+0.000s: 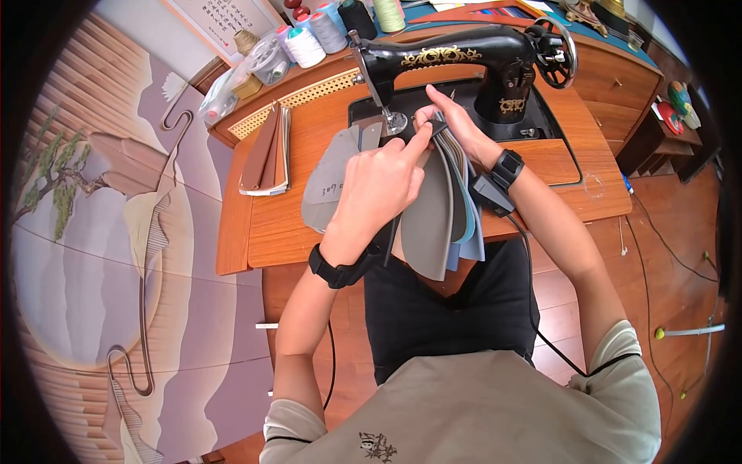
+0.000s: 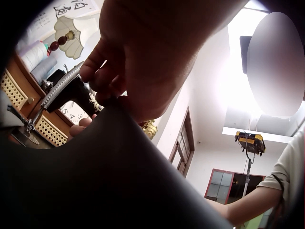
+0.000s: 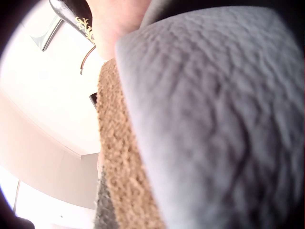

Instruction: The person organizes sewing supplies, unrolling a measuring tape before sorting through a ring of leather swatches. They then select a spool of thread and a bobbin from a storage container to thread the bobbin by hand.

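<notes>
A fanned bundle of leather swatches [image 1: 427, 220], in grey, dark, teal and blue, hangs from both hands in front of the sewing machine [image 1: 456, 58]. My left hand [image 1: 379, 182] pinches the narrow top of the bundle, its fingers curled; in the left wrist view a dark swatch [image 2: 109, 162] runs down from the fingers. The right hand [image 1: 460, 127] grips the same top end from the other side, thumb raised. Grained grey leather [image 3: 214, 114] and a brown fibrous edge [image 3: 119, 143] fill much of the right wrist view. Left of the left hand, a grey swatch [image 1: 332, 174] with handwriting lies fanned over the table.
A second swatch bundle [image 1: 267, 151], brown on top, lies on the wooden table [image 1: 282, 220] at left. Thread spools [image 1: 307, 48] stand behind the machine. The machine's needle end [image 1: 396, 120] is close to the hands. A cable [image 1: 533, 286] hangs from the right wrist.
</notes>
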Demonstrator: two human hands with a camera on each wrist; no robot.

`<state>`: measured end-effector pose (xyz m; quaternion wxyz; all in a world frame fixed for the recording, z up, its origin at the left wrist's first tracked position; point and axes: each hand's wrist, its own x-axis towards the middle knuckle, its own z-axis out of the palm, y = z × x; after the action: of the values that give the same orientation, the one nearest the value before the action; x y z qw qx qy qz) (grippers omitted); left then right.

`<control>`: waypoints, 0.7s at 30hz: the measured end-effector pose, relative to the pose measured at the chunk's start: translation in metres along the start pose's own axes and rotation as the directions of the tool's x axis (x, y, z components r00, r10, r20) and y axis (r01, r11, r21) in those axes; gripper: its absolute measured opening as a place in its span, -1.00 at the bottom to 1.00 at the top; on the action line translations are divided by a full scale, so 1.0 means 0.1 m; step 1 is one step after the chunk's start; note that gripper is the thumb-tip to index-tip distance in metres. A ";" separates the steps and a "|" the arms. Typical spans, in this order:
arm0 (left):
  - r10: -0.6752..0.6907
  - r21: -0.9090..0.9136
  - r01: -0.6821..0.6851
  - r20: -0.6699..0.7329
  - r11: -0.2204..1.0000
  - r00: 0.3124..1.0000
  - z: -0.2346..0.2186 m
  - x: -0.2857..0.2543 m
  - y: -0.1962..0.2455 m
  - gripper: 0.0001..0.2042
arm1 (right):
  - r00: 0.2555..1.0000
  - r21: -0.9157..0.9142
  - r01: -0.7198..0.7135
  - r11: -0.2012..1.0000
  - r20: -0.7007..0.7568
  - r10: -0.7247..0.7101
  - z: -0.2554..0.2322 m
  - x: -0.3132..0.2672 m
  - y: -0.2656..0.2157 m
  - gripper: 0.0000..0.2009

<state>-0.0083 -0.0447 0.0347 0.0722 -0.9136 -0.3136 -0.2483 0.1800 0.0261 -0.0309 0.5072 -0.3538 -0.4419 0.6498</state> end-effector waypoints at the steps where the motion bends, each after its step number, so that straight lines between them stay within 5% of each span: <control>1: 0.006 0.011 -0.005 -0.019 1.000 1.000 0.01 -0.01 0.00 -0.49 | 1.000 -0.015 0.016 1.000 0.019 -0.016 -0.02 0.01 0.01 -0.35; 6: 0.014 0.031 -0.012 -0.047 0.999 0.999 0.04 -0.05 -0.01 -0.49 | 0.999 -0.012 0.011 1.000 0.042 -0.011 -0.02 0.00 0.01 -0.34; 15: -0.076 -0.280 0.045 -0.099 0.959 0.992 0.25 -0.15 0.04 -0.55 | 0.992 0.104 0.022 0.994 0.119 -0.034 -0.14 0.07 0.07 -0.35; 18: -0.158 -0.438 0.200 0.131 0.877 0.979 0.22 -0.13 0.12 -0.52 | 0.983 0.167 0.083 0.982 0.149 -0.109 -0.12 0.08 0.09 -0.36; 21: -0.170 -0.599 0.206 0.117 0.774 0.978 0.24 -0.15 0.15 -0.51 | 0.976 0.219 0.104 0.970 0.165 -0.142 -0.10 0.05 0.06 -0.38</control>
<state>0.0004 -0.0582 0.0064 -0.2591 -0.8589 -0.3089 -0.3158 0.1857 0.0326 -0.0399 0.5392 -0.2102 -0.4363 0.6890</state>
